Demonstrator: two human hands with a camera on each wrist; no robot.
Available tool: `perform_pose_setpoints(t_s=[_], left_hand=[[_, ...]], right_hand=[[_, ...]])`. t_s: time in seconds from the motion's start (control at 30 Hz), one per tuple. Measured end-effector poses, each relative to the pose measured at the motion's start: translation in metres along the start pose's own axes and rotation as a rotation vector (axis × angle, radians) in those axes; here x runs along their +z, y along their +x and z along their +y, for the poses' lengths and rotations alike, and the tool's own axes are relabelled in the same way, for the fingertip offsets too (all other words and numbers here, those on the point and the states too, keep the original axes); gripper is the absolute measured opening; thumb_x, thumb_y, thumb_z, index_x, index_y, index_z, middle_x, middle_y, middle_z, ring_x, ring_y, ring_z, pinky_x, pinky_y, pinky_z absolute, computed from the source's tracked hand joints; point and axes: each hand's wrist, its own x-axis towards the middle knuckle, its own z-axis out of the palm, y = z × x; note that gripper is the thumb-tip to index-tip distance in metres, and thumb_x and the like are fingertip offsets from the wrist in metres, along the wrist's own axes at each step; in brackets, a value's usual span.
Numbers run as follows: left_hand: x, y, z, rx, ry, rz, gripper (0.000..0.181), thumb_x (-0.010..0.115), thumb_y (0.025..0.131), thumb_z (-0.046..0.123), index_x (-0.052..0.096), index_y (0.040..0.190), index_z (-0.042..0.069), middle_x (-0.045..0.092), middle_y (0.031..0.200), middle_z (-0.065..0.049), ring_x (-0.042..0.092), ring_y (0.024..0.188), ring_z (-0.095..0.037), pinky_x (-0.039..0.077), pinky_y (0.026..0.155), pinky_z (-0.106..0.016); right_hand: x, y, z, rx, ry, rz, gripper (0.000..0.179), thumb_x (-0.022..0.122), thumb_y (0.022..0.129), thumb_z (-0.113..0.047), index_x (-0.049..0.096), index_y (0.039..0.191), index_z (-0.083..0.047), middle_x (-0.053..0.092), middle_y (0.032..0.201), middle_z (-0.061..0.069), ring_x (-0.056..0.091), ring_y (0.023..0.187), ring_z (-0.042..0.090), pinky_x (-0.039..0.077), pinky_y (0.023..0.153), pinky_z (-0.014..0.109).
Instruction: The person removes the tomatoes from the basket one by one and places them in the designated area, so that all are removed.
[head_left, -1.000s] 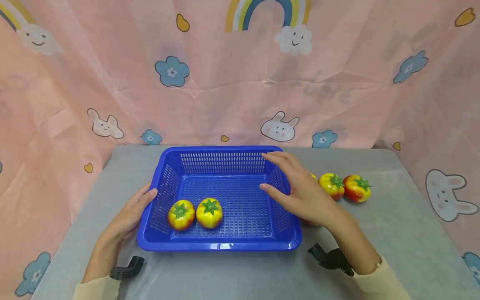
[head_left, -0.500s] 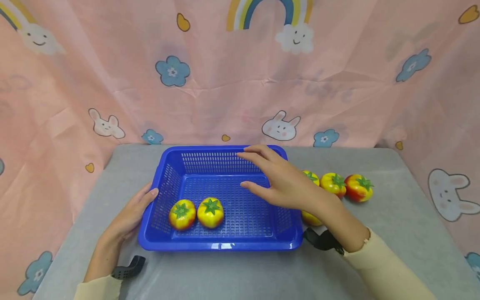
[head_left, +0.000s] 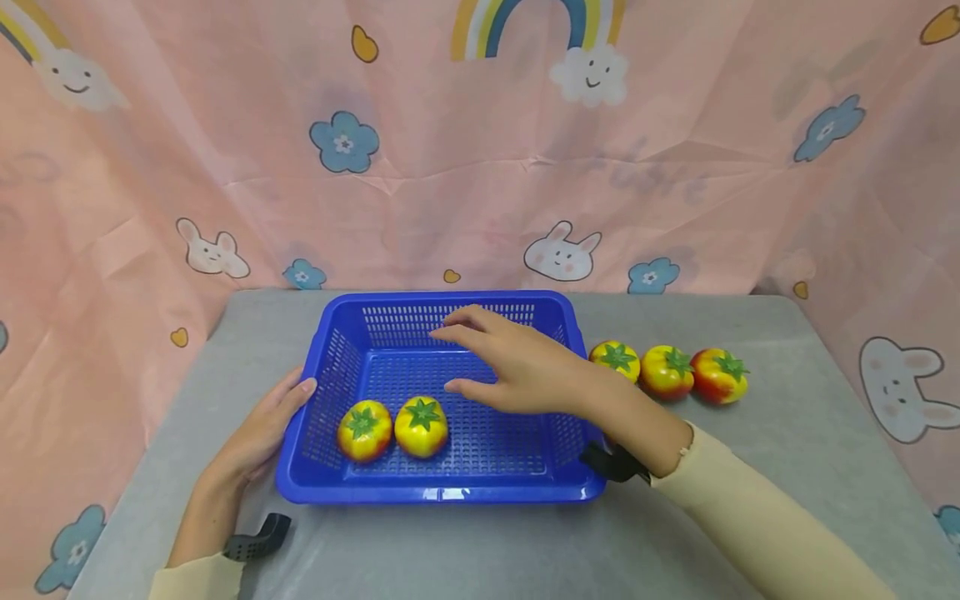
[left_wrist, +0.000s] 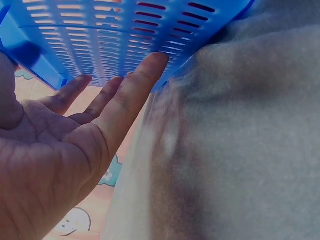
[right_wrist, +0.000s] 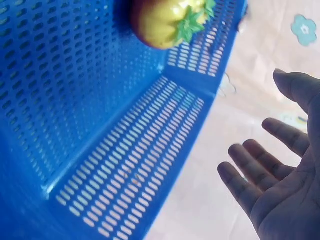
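Note:
A blue plastic basket (head_left: 442, 492) with slotted walls stands on the grey table. Two yellow-and-red tomatoes with green star-shaped tops, a left one (head_left: 364, 430) and a right one (head_left: 421, 426), sit side by side in its front left part. My left hand (head_left: 258, 429) holds the basket's left side, thumb at the rim; in the left wrist view its fingers (left_wrist: 127, 102) lie against the outer wall. My right hand (head_left: 510, 362) hovers over the basket's middle with nothing in it, its fingers spread and slightly bent, apart from the tomatoes.
Right of the basket, a yellow tomato (head_left: 616, 359), a yellow-red one (head_left: 666, 372) and a redder one (head_left: 718, 376) stand in a row on the table (head_left: 810, 467). A pink patterned cloth (head_left: 450, 208) hangs behind the table. My right forearm crosses the basket's right rim.
My right hand has moved left from the basket's right rim to above its middle, uncovering the nearest tomato of the row. The left hand and basket have stayed put.

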Motion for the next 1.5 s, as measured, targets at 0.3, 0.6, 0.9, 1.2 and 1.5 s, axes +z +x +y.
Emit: perform_pose_setpoints(t_s=[0.3, 0.6, 0.9, 1.2, 1.5], left_hand=[[0.005, 0.003, -0.004, -0.017, -0.014, 0.029, 0.069, 0.032, 0.117, 0.041, 0.007, 0.17, 0.004, 0.037, 0.156, -0.044, 0.071, 0.116, -0.01, 0.063, 0.095, -0.038], [0.004, 0.002, -0.002, -0.014, -0.006, 0.041, 0.069, 0.032, 0.117, 0.039, 0.009, 0.169, 0.001, 0.041, 0.153, -0.044, 0.073, 0.113, -0.011, 0.064, 0.093, -0.039], [0.011, 0.005, -0.001, -0.043, -0.001, 0.039, 0.07, 0.033, 0.116, 0.043, 0.009, 0.17, 0.007, 0.038, 0.159, -0.041, 0.067, 0.127, -0.028, 0.063, 0.099, -0.042], [0.009, 0.001, 0.001, -0.048, -0.004, 0.044, 0.068, 0.032, 0.116, 0.042, 0.008, 0.17, 0.006, 0.037, 0.158, -0.042, 0.067, 0.126, -0.028, 0.063, 0.098, -0.046], [0.004, 0.0, 0.002, -0.024, 0.008, 0.039, 0.068, 0.031, 0.117, 0.041, 0.008, 0.169, 0.004, 0.038, 0.156, -0.044, 0.071, 0.119, -0.018, 0.064, 0.096, -0.045]], right_hand=[[0.015, 0.02, -0.005, -0.041, -0.01, -0.122, 0.06, 0.07, 0.102, -0.044, 0.053, 0.155, -0.021, 0.058, 0.152, 0.004, 0.062, 0.135, 0.021, 0.055, 0.114, 0.04], [0.032, 0.037, -0.014, -0.054, -0.024, -0.256, 0.06, 0.069, 0.102, -0.047, 0.056, 0.154, -0.02, 0.06, 0.149, 0.006, 0.065, 0.127, 0.02, 0.056, 0.111, 0.037], [0.042, 0.044, -0.009, -0.006, 0.014, -0.349, 0.062, 0.071, 0.101, -0.046, 0.056, 0.153, -0.017, 0.058, 0.153, 0.007, 0.062, 0.135, 0.023, 0.051, 0.119, 0.041], [0.051, 0.045, -0.014, -0.008, 0.002, -0.386, 0.065, 0.073, 0.098, -0.049, 0.058, 0.151, -0.014, 0.062, 0.146, 0.008, 0.064, 0.12, 0.019, 0.055, 0.11, 0.038], [0.061, 0.05, -0.015, -0.016, -0.036, -0.413, 0.062, 0.075, 0.096, -0.054, 0.062, 0.146, -0.019, 0.064, 0.129, 0.002, 0.06, 0.1, 0.011, 0.054, 0.089, 0.027]])
